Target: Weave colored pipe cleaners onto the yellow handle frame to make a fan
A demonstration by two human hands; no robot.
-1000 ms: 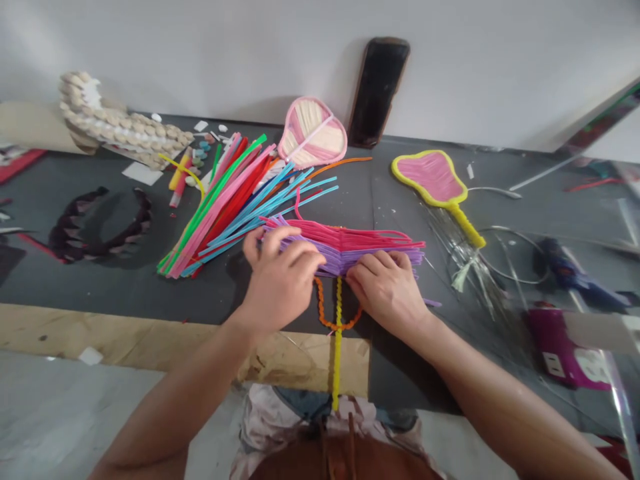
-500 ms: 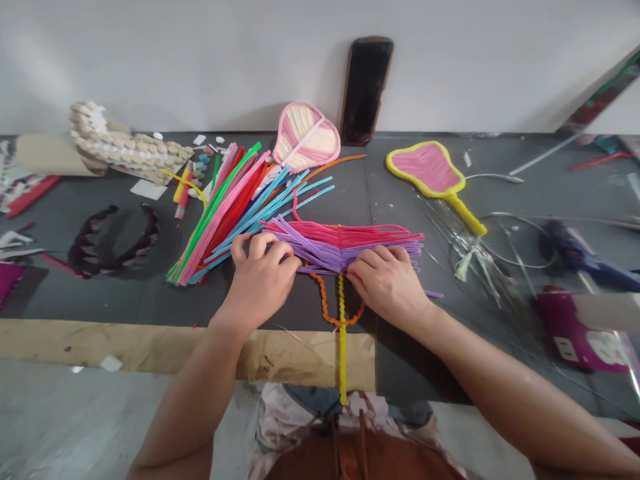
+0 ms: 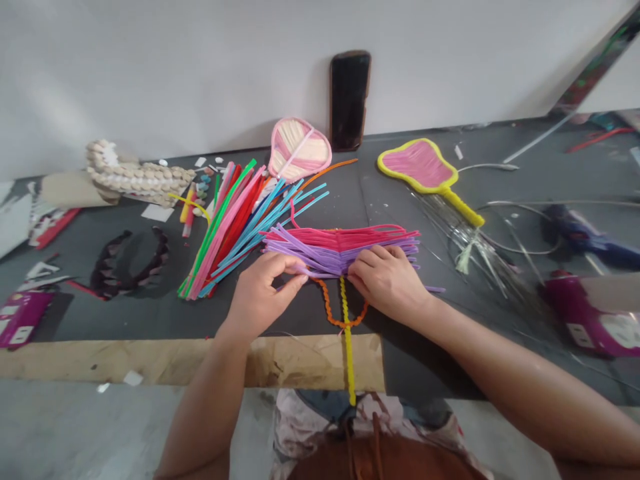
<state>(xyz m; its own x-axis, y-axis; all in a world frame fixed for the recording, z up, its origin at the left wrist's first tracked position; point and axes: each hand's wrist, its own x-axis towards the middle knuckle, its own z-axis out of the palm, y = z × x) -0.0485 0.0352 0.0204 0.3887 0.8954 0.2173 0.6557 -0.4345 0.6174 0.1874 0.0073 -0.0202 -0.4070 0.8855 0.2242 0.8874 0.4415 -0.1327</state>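
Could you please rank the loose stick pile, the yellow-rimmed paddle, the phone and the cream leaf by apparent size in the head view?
Largest: stick pile
Next: yellow-rimmed paddle
Then phone and cream leaf, which look alike, so unranked.

A black phone [image 3: 349, 100] leans on the wall [image 3: 200, 67] — right of it, yellow-rimmed fan [image 3: 418, 165], glue gun [image 3: 577, 230].

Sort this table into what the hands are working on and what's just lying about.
In hand: left hand pinching, right hand pressing the purple-and-pink pipe-cleaner fan; orange loop; yellow stem.
Lying about: loose pipe-cleaner bundle; yellow-rimmed fan; phone; glue gun; black headband.
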